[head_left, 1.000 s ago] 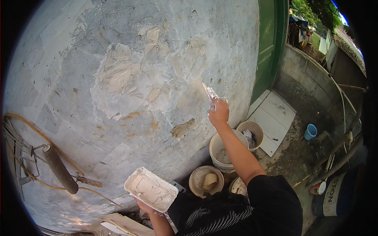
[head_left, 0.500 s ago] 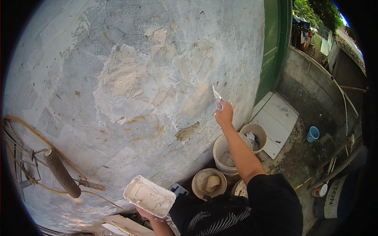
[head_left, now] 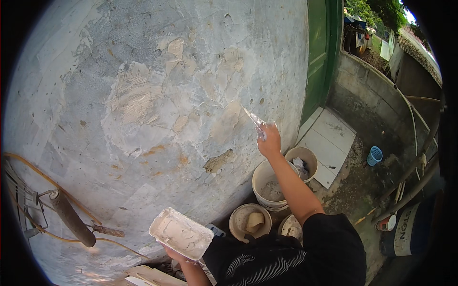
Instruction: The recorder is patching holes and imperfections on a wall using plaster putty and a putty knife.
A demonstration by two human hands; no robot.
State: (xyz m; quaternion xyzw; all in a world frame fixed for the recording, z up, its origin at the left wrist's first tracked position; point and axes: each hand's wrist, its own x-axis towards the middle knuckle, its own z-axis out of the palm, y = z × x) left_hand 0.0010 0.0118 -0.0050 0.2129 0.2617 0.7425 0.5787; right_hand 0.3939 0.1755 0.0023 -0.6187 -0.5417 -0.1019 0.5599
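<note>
Grey wall (head_left: 157,124) behind, a tray (head_left: 192,221) partly hides the left fingers (head_left: 171,251).

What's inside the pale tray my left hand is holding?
The tray holds pale, creamy paste, spread unevenly with ridges in its surface. Wherever the paste lies, it covers the bottom, so I can't see what's beneath it.

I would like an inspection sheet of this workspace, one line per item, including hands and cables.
Surface: grey wall, patched, with a broken spot.
Work things: white tray with pale paste; paste-smeared scraper.
Clutter: buckets near the wall's foot; paint roller at left.
Hands: left hand holds the tray; right hand grips the scraper, tip near the wall.
Cables: orange-brown line, hose or cable unclear.
Surroundings: green door; blue container at right.
</note>
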